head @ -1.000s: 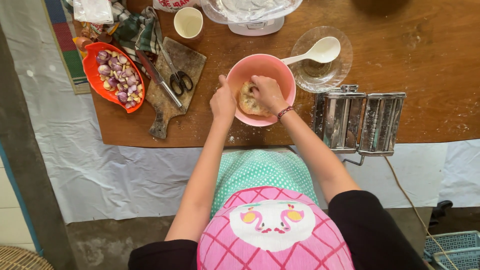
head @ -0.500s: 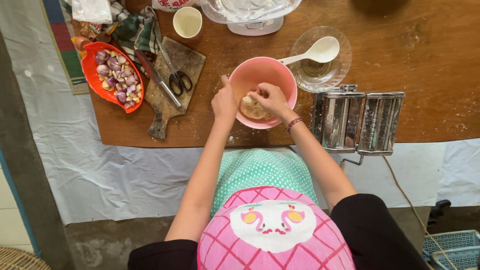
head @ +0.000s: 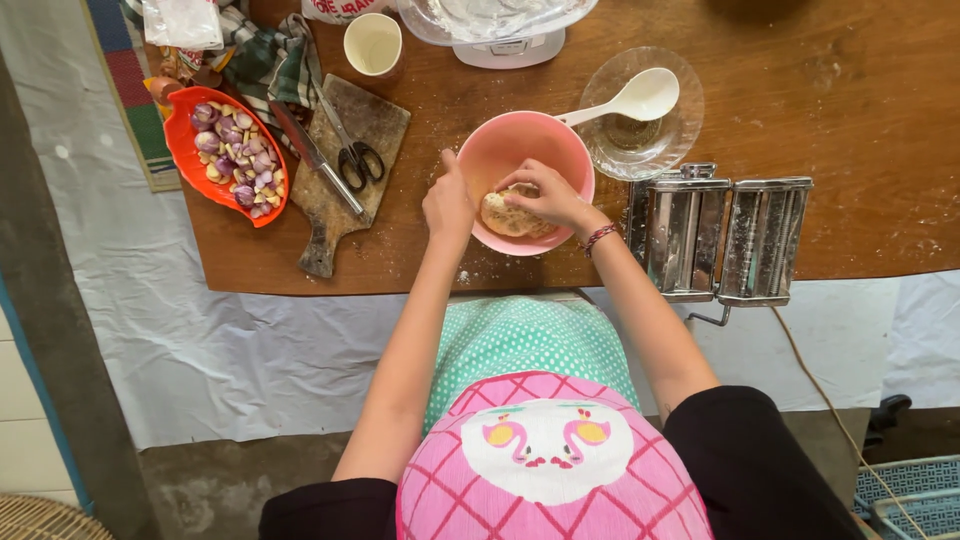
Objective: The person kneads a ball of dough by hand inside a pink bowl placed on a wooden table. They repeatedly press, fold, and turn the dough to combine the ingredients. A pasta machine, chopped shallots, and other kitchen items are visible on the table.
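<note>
A lump of dough (head: 508, 213) is being worked inside a pink bowl (head: 500, 150) that stands on the wooden surface (head: 860, 120), and the step in hand is judged to be kneading or gathering the dough together. The right hand (head: 545, 195) is laid over the dough, its grip closed around the top of the lump with the fingers curled down onto it. The left hand (head: 448, 205) is set against the outer left rim of the bowl, thumb raised along the wall, so the bowl is steadied; its grip is loosely closed on the rim rather than spread wide. Just to the right of the working grip a metal pasta roller (head: 725, 235) is clamped at the edge of the surface. Beyond the bowl, a glass dish (head: 680, 135) with a white spoon (head: 640, 97) resting in it is seen, and farther back a kitchen scale (head: 505, 45) and a pale cup (head: 372, 43). Well to the left of the steadying hand a cutting board (head: 375, 125) carries scissors (head: 350, 150) and a knife (head: 315, 160), beside an orange dish (head: 185, 150) of cut shallots and garlic. The next move is judged to call for firm pressing and folding of the lump while the bowl is kept from sliding.
</note>
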